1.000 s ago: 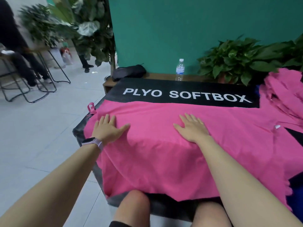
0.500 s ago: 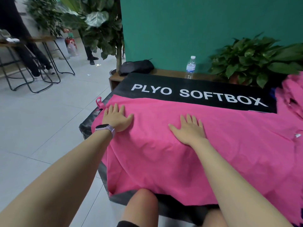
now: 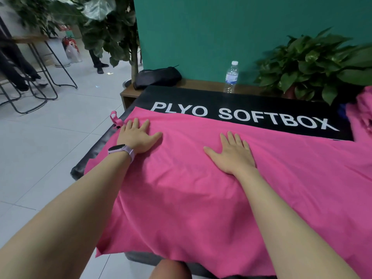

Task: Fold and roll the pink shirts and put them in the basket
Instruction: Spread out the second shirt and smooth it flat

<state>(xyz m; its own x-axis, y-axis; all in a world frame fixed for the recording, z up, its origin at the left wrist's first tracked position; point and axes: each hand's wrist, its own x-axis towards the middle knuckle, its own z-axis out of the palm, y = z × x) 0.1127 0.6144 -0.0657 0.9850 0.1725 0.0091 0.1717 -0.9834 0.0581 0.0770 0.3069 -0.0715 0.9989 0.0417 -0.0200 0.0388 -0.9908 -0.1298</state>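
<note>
A pink shirt [image 3: 191,194] lies spread flat over a black padded box [image 3: 241,103] lettered "PLYO SOFTBOX". My left hand [image 3: 138,135], with a watch on the wrist, presses flat on the shirt near its far left corner. My right hand [image 3: 233,154] lies flat with fingers spread on the middle of the shirt. More pink shirts [image 3: 362,115] are heaped at the right edge. No basket is in view.
A water bottle [image 3: 231,76] and a black bag [image 3: 157,77] sit on a wooden ledge [image 3: 201,85] behind the box. Potted plants [image 3: 314,63] stand at the back right and back left. Metal stools [image 3: 34,81] and a person's legs are on the tiled floor at left.
Both hands have slid a little farther across the shirt, the left toward the far left corner. My view has shifted left, so the pile of shirts at right shows less.
</note>
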